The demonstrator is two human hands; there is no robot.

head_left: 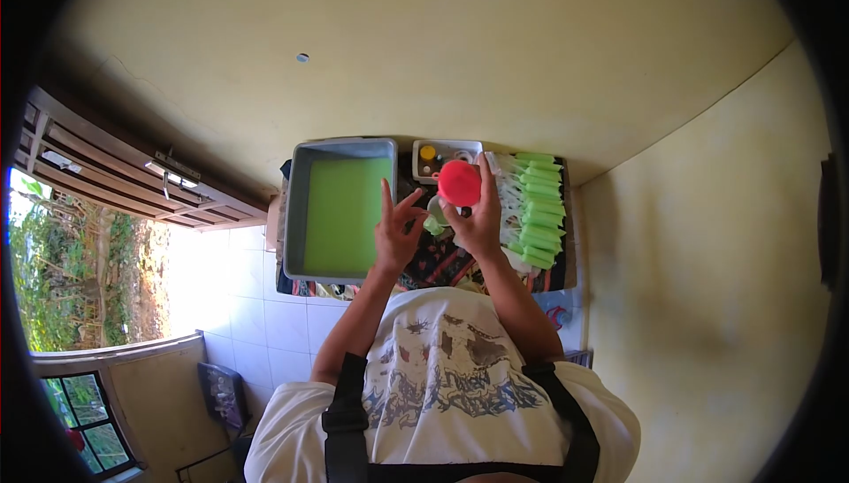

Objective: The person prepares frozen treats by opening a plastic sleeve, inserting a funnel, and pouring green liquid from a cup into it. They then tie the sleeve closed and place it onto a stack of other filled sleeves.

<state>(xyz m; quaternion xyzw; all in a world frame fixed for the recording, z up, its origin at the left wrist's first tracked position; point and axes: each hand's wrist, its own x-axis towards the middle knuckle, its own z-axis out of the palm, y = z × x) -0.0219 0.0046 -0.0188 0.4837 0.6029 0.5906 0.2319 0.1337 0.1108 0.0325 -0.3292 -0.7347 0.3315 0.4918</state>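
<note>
My right hand (478,226) grips a red plastic cup (460,184) between thumb and fingers. The inside of the cup cannot be made out. Close by on the left, my left hand (398,237) pinches a small clear plastic bag (433,225) with some green in it, while other fingers stick out. A pale round container (438,208) shows partly behind the hands. Left of my left hand stands a grey tub (298,209) holding green liquid (349,218). Filled green plastic bags (541,211) lie in a row to the right of my right hand.
A white tray (449,147) at the back holds a yellow-lidded jar (428,152) and small items. Patterned cloth (433,262) covers the table. A wall rises behind it, and an open door (150,164) stands at the left above a tiled floor (283,324).
</note>
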